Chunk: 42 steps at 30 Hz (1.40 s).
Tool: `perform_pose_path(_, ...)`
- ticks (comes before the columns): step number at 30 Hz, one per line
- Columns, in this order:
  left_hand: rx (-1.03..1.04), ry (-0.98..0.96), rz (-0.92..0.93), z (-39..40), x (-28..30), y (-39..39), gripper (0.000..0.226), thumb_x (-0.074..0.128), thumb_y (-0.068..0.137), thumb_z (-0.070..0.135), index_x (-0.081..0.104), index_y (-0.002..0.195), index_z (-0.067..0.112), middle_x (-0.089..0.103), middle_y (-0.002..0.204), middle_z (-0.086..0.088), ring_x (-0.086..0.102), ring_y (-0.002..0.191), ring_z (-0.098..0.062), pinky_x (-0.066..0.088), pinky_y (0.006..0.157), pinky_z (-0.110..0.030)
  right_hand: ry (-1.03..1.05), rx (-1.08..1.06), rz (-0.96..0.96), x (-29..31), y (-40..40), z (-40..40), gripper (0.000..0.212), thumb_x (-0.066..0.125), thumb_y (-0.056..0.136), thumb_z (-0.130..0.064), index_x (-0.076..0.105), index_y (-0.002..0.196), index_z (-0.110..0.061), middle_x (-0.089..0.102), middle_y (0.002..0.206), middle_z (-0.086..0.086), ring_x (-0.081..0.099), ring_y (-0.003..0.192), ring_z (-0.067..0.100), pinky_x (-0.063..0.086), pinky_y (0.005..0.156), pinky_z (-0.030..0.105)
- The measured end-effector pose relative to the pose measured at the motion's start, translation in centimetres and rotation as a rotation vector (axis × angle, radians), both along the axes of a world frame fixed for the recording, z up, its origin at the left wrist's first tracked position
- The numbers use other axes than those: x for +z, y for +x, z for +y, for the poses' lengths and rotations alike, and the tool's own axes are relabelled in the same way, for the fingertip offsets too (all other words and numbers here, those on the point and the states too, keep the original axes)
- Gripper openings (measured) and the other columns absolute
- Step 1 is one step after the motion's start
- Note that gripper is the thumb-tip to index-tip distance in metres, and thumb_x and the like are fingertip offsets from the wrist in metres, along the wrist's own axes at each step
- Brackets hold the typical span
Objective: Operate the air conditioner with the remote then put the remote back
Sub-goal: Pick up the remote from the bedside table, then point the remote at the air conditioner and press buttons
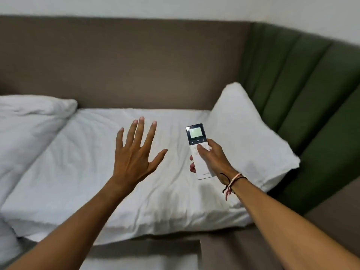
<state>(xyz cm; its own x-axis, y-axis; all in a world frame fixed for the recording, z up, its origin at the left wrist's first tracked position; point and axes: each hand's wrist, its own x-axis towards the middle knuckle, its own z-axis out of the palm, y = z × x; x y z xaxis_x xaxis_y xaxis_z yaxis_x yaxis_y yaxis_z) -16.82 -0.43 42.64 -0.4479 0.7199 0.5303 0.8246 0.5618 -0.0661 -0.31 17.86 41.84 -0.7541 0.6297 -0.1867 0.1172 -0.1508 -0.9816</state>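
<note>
Head view, looking down at a bed. Large white pillow [109,172] lies flat across centre; a second white pillow [251,133] leans tilted against the green padded panel [303,90] at right; a third pillow [29,117] sits at left, cut off by the frame edge. Brown padded headboard [124,61] runs behind all three, white wall [175,6] above it. Nothing lies between either hand and the centre pillow. Left hand [136,152] is empty, palm down, fingers spread wide, held over the centre pillow; cannot tell whether it touches the fabric. Right hand [212,158] grips the remote [198,151] around its lower half, thumb [202,151] laid on the button area just below the power symbol, fingertips showing past the left edge. Remote is held above the right end of the centre pillow, near the tilted pillow. Long axis runs near-vertical in the frame, leaning slightly left at top; display end points away toward the headboard, face up to the camera. Screen is lit pale but its contents are unreadable; the lettering at the bottom end is too small to read. Thread bracelets [231,182] circle the right wrist. Both forearms are cut off at the bottom edge. Image is slightly soft.
</note>
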Motion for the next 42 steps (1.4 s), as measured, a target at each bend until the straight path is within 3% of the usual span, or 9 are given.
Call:
perform_pose_path(8,0.15,0.08,0.192,-9.9,19.9,-4.0,0.08,0.03,0.096,0.071,0.032,0.158,0.02,0.036,0.162,-0.019,0.039,0.148,-0.035,0.03,0.118,-0.059,0.129,0.119,0.2,22.0,-8.1,-7.6,0.014,0.047,0.104,-0.014,0.047,0.114,-0.005,0.062,0.081,0.023,0.064,0.051,0.031,0.061,0.054,0.046)
perform_pose_path(17,0.382,0.154,0.306,-24.7,35.4,-4.0,0.085,0.025,0.091,0.072,0.035,0.156,0.018,0.039,0.16,-0.024,0.043,0.145,-0.038,0.036,0.112,-0.063,0.257,0.255,0.34,37.8,-11.7,-19.7,0.018,0.046,0.102,-0.01,0.048,0.117,0.0,0.064,0.087,0.027,0.065,0.057,0.034,0.061,0.054,0.044)
perform_pose_path(21,0.462,0.161,0.328,-29.1,38.7,-3.3,0.088,0.02,0.089,0.075,0.034,0.157,0.021,0.038,0.161,-0.023,0.042,0.145,-0.036,0.037,0.112,-0.062,0.284,0.279,0.404,41.7,-12.6,-23.9,0.022,0.049,0.099,-0.009,0.051,0.118,0.003,0.067,0.082,0.024,0.067,0.054,0.034,0.06,0.048,0.038)
perform_pose_path(30,0.527,0.195,0.354,-34.9,42.9,-2.4,0.092,0.016,0.087,0.08,0.027,0.159,0.023,0.034,0.163,-0.021,0.04,0.147,-0.036,0.036,0.114,-0.065,0.274,0.295,0.536,46.4,-13.4,-30.6,0.013,0.052,0.093,-0.01,0.055,0.103,-0.002,0.068,0.08,0.027,0.067,0.052,0.035,0.057,0.051,0.038)
perform_pose_path(42,0.515,0.199,0.337,-36.3,43.4,-2.4,0.094,0.01,0.088,0.081,0.03,0.158,0.023,0.035,0.162,-0.022,0.042,0.146,-0.038,0.038,0.112,-0.067,0.29,0.318,0.549,46.6,-13.2,-31.9,0.028,0.052,0.098,-0.012,0.051,0.121,0.004,0.068,0.089,0.026,0.069,0.06,0.035,0.06,0.052,0.039)
